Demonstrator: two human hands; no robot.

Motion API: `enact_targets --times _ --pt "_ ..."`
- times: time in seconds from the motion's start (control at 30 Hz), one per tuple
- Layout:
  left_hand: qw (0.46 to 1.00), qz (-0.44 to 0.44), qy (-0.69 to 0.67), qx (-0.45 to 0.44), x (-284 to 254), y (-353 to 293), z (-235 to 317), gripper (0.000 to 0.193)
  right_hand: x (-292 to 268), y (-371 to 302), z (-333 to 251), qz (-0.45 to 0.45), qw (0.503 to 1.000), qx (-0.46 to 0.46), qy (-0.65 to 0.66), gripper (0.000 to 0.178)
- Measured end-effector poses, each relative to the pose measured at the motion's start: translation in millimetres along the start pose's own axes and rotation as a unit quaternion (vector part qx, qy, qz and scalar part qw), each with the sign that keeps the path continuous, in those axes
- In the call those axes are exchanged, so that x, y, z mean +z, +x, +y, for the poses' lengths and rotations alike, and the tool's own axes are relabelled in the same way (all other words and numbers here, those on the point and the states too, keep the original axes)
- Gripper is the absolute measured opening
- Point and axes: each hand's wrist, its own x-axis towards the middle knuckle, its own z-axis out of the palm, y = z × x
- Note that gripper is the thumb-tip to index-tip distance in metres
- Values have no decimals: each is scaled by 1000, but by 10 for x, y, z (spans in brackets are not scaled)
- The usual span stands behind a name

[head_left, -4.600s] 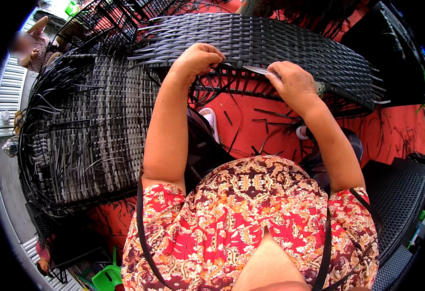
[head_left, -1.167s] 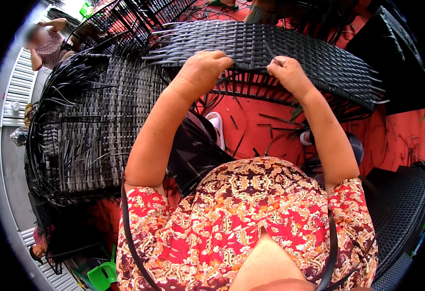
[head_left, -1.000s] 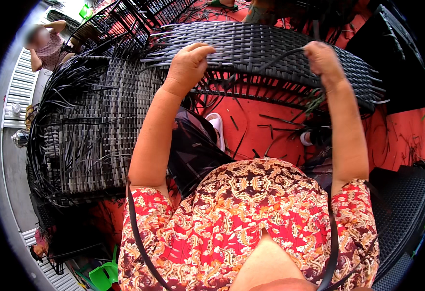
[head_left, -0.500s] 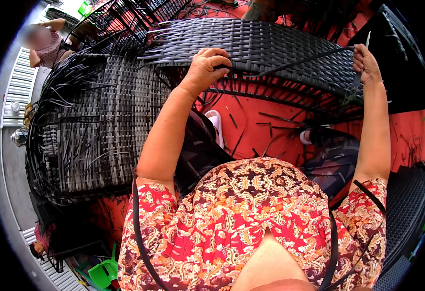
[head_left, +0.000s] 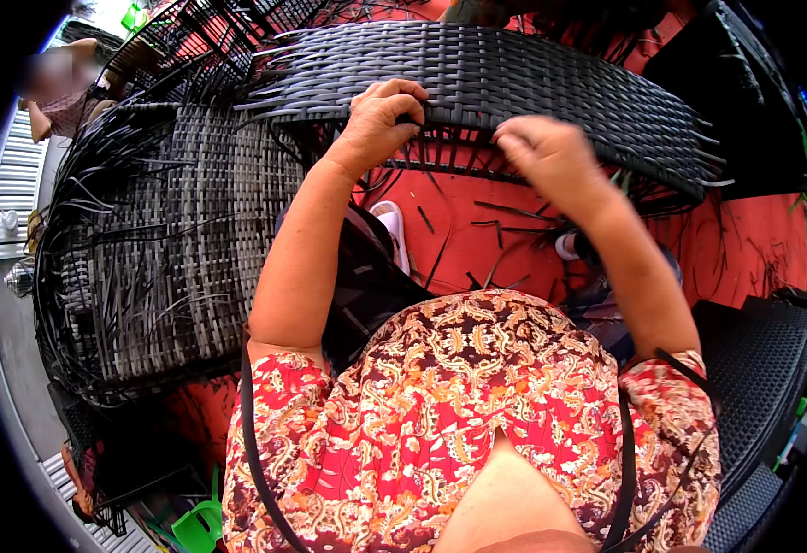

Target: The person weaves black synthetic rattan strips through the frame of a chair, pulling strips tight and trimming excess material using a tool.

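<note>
A long dark grey woven wicker panel (head_left: 514,78) lies across in front of me, with loose strip ends sticking out on both sides. My left hand (head_left: 383,120) is closed at its near edge, fingers curled over the rim and thumb beneath. Farther right along the same edge is my right hand (head_left: 551,161), somewhat blurred. Its fingers are bent together close to the rim, and whatever they hold is hidden. Below the rim, strips hang over the panel's dark frame.
Left of me stands a larger grey wicker piece (head_left: 173,240) with many loose strands. Cut strips litter the red floor (head_left: 459,217). Black woven panels (head_left: 763,369) are at the right. A person (head_left: 62,101) sits far left; a green plastic item (head_left: 199,525) is lower left.
My right hand has swung left from the panel's right end to its near edge. The strip stretched across the panel and the pointed tool in that hand no longer show. My left hand stays at the rim.
</note>
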Motion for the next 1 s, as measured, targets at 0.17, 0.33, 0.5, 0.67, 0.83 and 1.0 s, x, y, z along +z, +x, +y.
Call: enact_targets --times 0.17,0.33,0.5,0.67,0.83,1.0 --pt "1000 16 -7 3 66 27 -9 20 821 -69 417 25 998 64 -14 27" --pt "1000 23 0 4 91 27 -22 20 863 58 364 -64 982 162 -72 22" --pt "1000 27 14 0 110 9 3 18 599 21 98 -88 973 89 -193 19" --pt "999 37 28 -4 112 -3 18 13 247 171 -87 -77 989 60 -110 21" --pt "995 57 -26 -81 214 79 -26 8 9 560 245 -116 966 132 188 25" --pt "986 100 -52 -119 266 168 -64 15 -119 659 332 -176 926 261 207 24"
